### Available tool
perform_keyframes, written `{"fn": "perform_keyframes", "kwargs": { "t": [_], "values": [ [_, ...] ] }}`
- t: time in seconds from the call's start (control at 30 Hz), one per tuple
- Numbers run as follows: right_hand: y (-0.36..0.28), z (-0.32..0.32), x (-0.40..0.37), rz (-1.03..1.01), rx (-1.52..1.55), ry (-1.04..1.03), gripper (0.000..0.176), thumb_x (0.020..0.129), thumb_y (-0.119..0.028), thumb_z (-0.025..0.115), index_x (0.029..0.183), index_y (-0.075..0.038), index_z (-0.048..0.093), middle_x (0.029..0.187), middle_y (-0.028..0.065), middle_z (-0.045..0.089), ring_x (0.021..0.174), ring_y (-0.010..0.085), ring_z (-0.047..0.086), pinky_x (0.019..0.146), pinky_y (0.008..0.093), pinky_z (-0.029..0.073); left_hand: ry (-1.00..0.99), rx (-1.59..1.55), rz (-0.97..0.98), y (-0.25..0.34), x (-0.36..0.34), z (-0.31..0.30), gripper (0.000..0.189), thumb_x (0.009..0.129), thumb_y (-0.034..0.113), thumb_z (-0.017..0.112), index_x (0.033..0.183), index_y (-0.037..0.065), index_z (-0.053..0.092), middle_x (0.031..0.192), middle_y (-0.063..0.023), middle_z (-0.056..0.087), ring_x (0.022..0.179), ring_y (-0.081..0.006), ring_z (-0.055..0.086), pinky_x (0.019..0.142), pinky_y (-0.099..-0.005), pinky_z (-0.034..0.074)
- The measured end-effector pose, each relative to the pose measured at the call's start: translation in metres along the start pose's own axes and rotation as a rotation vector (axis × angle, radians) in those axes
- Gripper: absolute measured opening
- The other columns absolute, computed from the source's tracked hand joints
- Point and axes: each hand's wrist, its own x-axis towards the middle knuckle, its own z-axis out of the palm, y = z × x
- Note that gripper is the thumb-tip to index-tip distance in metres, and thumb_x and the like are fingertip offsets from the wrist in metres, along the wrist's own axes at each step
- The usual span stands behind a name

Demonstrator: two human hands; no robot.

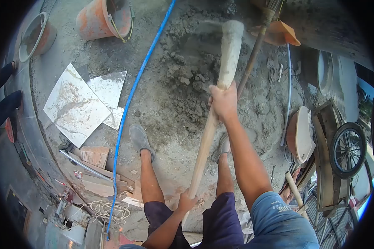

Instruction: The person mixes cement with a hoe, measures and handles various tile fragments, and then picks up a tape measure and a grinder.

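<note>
Handle (204, 153) slants up the middle of the ground (176, 149), between the shoes, thick end past the upper hand. Right hand (225, 101) clenched round it below the thick end; left hand (188, 202) grips low, near the thighs. Far end sits over dark rubble (189, 79); blurred there, can't tell the head's shape. Pole (249, 66) runs just right of the thick end, tight side. Hose (131, 95) bounds the left, tiles (77, 106) beyond it. Wheel (348, 150) at right edge. Open ground between hose and handle.
</note>
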Motion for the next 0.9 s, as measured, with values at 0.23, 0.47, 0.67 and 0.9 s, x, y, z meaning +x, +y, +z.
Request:
{"fn": "perform_keyframes", "kwargs": {
  "t": [0.23,0.47,0.67,0.9],
  "values": [
    [-0.017,0.072,0.137,-0.110,-0.212,0.157,0.033,0.078,-0.011,0.060,0.105,0.003,0.047,0.068,0.0119,0.060,0.051,0.0206,0.058,0.050,0.0352,0.050,-0.090,-0.088,-0.219,0.038,0.133,0.003,0.027,0.074,0.010,0.066,0.097,-0.002,0.061,0.075,-0.0191,0.065,0.072,-0.0258,0.067,0.067,-0.0375,0.051],
    [0.032,0.015,-0.030,0.276,-0.143,-0.154,0.050,0.079,-0.019,0.063,0.120,0.003,0.044,0.090,0.0229,0.065,0.077,0.0335,0.068,0.074,0.0409,0.054,-0.081,-0.137,-0.062,0.004,-0.074,0.013,0.039,0.074,0.007,0.068,0.112,-0.002,0.065,0.090,-0.0205,0.070,0.092,-0.0281,0.071,0.079,-0.0362,0.053],
    [-0.127,0.027,0.149,-0.154,0.160,0.040,0.030,0.079,-0.007,0.063,0.100,0.003,0.045,0.068,0.0083,0.056,0.051,0.0173,0.057,0.045,0.0324,0.049,-0.079,0.037,0.018,0.093,0.187,-0.009,0.030,0.074,0.012,0.067,0.100,-0.003,0.063,0.078,-0.0202,0.066,0.071,-0.0250,0.068,0.066,-0.0366,0.052],
    [-0.066,0.069,0.248,-0.059,0.083,-0.037,0.020,0.077,-0.008,0.063,0.088,0.004,0.052,0.063,0.0105,0.058,0.050,0.0215,0.059,0.046,0.0359,0.050,-0.073,-0.060,-0.138,0.156,0.178,0.009,0.035,0.074,0.012,0.066,0.106,-0.003,0.061,0.085,-0.0213,0.066,0.080,-0.0296,0.068,0.073,-0.0375,0.051]
  ]
}}
